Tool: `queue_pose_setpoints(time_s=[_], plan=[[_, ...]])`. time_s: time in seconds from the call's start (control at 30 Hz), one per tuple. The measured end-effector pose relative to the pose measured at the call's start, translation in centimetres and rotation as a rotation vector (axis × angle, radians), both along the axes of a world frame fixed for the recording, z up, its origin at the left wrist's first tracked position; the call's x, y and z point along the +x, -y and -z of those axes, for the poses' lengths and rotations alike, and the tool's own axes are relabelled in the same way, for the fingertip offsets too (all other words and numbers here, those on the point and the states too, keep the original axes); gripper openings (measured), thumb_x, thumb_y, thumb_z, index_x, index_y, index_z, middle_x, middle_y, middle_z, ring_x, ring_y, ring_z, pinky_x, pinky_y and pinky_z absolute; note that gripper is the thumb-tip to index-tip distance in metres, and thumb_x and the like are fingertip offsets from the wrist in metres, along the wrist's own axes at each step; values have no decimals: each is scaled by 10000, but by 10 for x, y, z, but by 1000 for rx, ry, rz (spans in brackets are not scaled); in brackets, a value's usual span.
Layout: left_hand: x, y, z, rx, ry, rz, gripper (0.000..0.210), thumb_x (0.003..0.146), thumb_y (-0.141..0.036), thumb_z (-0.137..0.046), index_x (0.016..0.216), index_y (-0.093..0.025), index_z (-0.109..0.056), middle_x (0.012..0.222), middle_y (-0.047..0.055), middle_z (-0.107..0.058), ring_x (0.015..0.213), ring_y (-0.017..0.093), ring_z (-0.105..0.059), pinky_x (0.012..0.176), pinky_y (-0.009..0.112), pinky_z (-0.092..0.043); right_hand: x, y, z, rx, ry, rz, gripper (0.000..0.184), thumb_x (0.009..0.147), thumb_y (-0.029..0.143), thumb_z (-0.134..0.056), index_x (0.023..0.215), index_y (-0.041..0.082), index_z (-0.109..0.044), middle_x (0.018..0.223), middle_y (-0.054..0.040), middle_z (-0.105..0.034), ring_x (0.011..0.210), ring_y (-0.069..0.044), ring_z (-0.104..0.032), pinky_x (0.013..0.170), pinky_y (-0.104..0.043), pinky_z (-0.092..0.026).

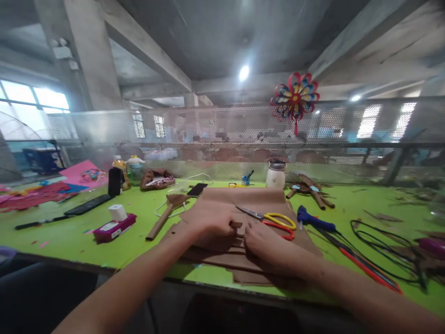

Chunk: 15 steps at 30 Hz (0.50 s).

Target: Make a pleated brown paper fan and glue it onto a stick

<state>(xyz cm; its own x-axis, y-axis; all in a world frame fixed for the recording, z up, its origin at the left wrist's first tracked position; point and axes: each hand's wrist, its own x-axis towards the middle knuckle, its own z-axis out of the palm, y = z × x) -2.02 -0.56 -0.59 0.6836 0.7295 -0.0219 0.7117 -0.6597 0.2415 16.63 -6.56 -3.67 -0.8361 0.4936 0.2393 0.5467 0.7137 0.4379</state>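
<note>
A stack of brown paper sheets (243, 197) lies in front of me, its far end curling up. Over the stack, my left hand (219, 228) is closed, pinching a small folded strip of brown paper (237, 224). My right hand (260, 240) is beside it, its fingers curled together at the near end of the small paper piece; the fingertips are partly hidden. Scissors (280, 224) with one yellow and one red handle rest on the paper just beyond my right hand, blades pointing left.
On the green table (139, 250), a fan-shaped brown paper piece (163, 218), a purple box (114, 228) and a phone (197, 189) lie left. A blue-ended tool (316, 220) with a black cable (378, 241) lies right. A white jar (276, 175) stands behind, before a mesh screen (222, 134).
</note>
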Motion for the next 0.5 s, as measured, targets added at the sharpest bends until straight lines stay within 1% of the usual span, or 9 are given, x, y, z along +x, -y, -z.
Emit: queue_pose_setpoints(time_s=[0.1,0.17,0.27,0.37,0.47,0.5], plan=[[11,-18,1,-52,-27,53,140,673,-283,-556,692,-173,-642,674,22,-634,546,132,-454,548,252,-333,3,-7,-3,-89,-157,-54,217,767,224,-446,839,137,-631,903,-146,-619,833,-243,-556,762,-364,-417],[16,-27,6,-99,4,91,123,671,-272,-566,706,-174,-633,695,16,-637,567,130,-461,559,246,-345,3,-16,-3,-144,-197,-25,222,759,190,-437,866,142,-626,924,-130,-626,815,-220,-567,745,-339,-431],[16,-34,12,-208,67,106,107,675,-263,-562,651,-166,-600,632,-1,-600,563,124,-450,546,237,-342,5,-28,-2,-181,-137,53,203,739,165,-441,813,131,-627,826,-116,-647,708,-198,-581,678,-306,-433],[12,-34,14,-276,121,100,133,688,-277,-545,641,-159,-584,611,-7,-577,552,115,-444,533,233,-334,11,-33,-5,-139,-74,118,186,731,194,-451,716,116,-619,703,-121,-638,623,-197,-575,617,-292,-406],[11,-32,17,-375,325,40,142,662,-297,-579,637,-158,-565,600,-5,-555,560,113,-439,537,234,-335,15,-33,-9,-93,-92,181,191,736,204,-440,709,122,-611,678,-119,-629,603,-196,-567,579,-286,-382],[11,-33,18,-373,359,45,165,673,-316,-568,633,-157,-553,600,-3,-546,557,110,-430,534,235,-334,14,-34,-10,-92,-82,176,186,736,204,-438,693,132,-604,667,-110,-625,593,-195,-561,569,-288,-377]])
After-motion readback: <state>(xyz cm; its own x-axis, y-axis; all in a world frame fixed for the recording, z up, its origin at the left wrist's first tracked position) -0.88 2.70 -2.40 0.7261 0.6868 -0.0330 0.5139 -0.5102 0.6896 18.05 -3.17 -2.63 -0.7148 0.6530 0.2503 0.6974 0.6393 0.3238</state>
